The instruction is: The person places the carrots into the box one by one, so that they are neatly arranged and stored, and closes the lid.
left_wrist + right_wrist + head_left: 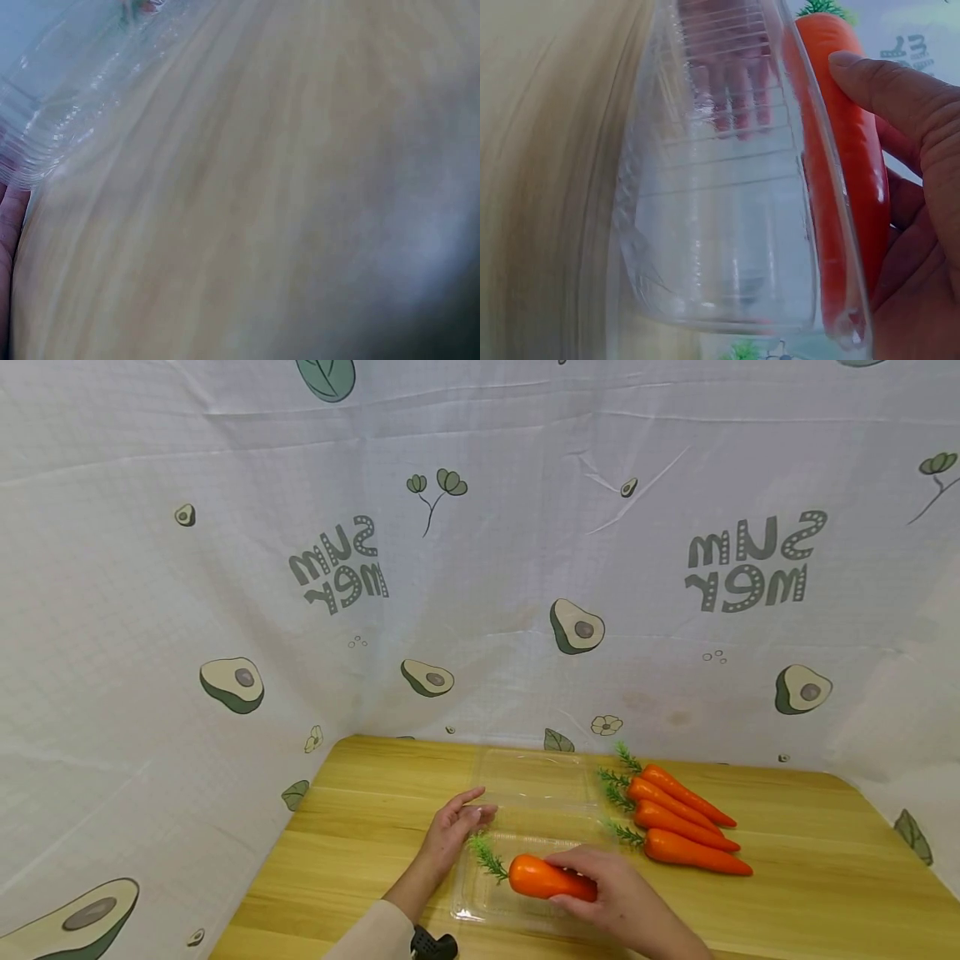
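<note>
An orange carrot (536,877) with a green leafy top points left, over the base of a clear plastic clamshell box (471,910). My right hand (618,897) grips it at the tip end. In the right wrist view, the carrot (846,142) lies along the box's open side, thumb on one side and fingers round the other; whether it touches the box cannot be told. At the box's left edge is my left hand (448,831), fingers loosely extended. Only its edge (10,225) shows in the left wrist view, beside the clear plastic (52,142).
The clamshell's transparent lid (536,775) lies folded back, away from me. Several carrots (693,852) lie side by side to the right of the box, leafy ends toward it. A printed white curtain (510,568) hangs behind the wooden table (360,810).
</note>
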Available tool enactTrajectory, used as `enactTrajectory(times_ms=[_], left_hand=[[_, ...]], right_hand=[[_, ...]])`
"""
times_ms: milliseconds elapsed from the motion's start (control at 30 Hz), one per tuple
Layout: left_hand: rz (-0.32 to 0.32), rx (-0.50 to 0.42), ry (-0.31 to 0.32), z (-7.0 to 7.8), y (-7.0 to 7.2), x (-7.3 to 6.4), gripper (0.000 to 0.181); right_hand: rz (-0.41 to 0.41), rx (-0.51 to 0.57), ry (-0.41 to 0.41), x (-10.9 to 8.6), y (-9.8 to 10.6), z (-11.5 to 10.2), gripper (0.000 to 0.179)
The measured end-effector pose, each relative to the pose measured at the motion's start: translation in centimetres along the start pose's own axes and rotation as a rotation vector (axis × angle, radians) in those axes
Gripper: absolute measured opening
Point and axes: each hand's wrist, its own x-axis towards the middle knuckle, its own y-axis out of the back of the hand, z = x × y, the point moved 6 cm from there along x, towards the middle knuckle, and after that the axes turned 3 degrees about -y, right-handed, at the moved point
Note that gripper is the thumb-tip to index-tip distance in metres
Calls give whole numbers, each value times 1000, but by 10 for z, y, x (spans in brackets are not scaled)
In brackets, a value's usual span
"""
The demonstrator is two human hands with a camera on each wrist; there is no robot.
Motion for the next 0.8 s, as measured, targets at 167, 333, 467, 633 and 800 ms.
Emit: enactTrajectory(times_ms=[167, 333, 467, 633, 800], left_hand=[[0, -11, 6, 0, 0, 0, 51], [-1, -37, 15, 1, -2, 0, 51], [6, -50, 26, 1, -2, 1, 51], [8, -52, 26, 0, -2, 1, 51], [3, -47, 21, 1, -2, 0, 52]], right_hand=[[-16, 32, 23, 4, -9, 0, 40], [-70, 58, -4, 7, -17, 1, 43], [-106, 60, -26, 8, -21, 2, 43], [-157, 60, -62, 11, -26, 4, 41], [-208, 64, -76, 13, -31, 6, 36]])
